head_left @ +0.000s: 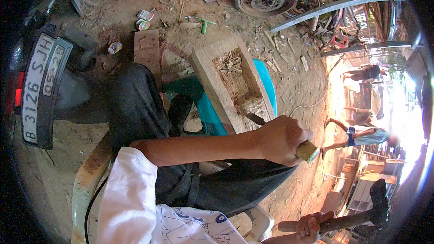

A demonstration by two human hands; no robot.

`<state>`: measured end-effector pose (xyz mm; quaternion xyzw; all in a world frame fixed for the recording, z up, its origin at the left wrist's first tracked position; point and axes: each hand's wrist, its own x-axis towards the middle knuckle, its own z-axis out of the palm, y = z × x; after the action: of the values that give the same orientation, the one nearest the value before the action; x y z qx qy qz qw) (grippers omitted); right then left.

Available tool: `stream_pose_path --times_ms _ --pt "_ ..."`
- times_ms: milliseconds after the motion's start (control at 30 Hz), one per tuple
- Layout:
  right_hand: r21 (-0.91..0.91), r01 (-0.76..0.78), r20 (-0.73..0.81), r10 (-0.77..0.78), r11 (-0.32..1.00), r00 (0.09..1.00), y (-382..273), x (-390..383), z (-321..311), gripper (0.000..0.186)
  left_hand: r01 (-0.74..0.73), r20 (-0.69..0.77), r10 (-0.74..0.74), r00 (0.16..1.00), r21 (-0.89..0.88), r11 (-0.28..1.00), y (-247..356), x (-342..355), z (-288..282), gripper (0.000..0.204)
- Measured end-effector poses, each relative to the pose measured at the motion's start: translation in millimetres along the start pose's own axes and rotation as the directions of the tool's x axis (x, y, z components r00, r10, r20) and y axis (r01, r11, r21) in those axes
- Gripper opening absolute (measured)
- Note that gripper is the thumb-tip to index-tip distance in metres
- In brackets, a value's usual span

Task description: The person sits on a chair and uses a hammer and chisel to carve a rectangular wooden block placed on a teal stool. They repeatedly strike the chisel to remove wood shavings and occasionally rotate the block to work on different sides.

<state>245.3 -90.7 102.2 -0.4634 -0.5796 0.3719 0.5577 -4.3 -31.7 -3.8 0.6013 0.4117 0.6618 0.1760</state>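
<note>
My left hand (285,141) is closed around a chisel (307,151), whose dark blade slants down at the end of a thick wooden block (217,90). A rectangular hollow is cut into the block, with wood chips (229,62) lying in it. Under the block stands a teal plastic stool (266,79). My right hand (308,227) grips the wooden handle of a hammer (379,204), its dark head held up, apart from the chisel. Whether the blade's edge touches the wood is hard to see.
A motorbike's rear with a plate (43,90) stands close by; another motorbike wheel (264,0) is across from it. On the dirt floor lie a brick-like slab (147,52), a green tool-like piece (205,24) and scraps. Several people (366,135) are farther off.
</note>
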Motion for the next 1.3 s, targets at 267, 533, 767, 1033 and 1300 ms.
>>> stream_pose_path --times_ms 267,533,767,1033,1300 --pt "-0.157 -0.134 0.166 0.16 0.979 0.973 -7.6 6.0 -16.0 0.026 -0.08 0.112 0.064 0.992 0.145 0.986 6.8 -5.7 9.0 0.027" --pt "0.081 -0.303 0.442 0.239 0.949 0.865 3.3 18.4 -26.4 0.023 -0.047 0.01 0.046 0.999 0.111 0.993 1.2 -2.3 -1.2 0.024" --pt "0.078 -0.309 0.566 0.213 0.948 0.796 4.2 18.9 -12.0 0.017 -0.061 -0.043 0.065 0.997 0.097 0.993 -2.2 -6.2 9.7 0.021" --pt "0.11 -0.47 0.622 0.308 0.876 0.72 12.9 33.0 -30.3 0.028 0.036 0.082 -0.045 0.996 0.106 0.994 4.1 -2.9 1.0 0.027" --pt "0.026 -0.396 0.673 0.277 0.918 0.686 20.5 37.7 -44.3 0.049 -0.05 0.036 0.046 0.998 0.105 0.993 -0.4 -3.4 2.2 0.023"
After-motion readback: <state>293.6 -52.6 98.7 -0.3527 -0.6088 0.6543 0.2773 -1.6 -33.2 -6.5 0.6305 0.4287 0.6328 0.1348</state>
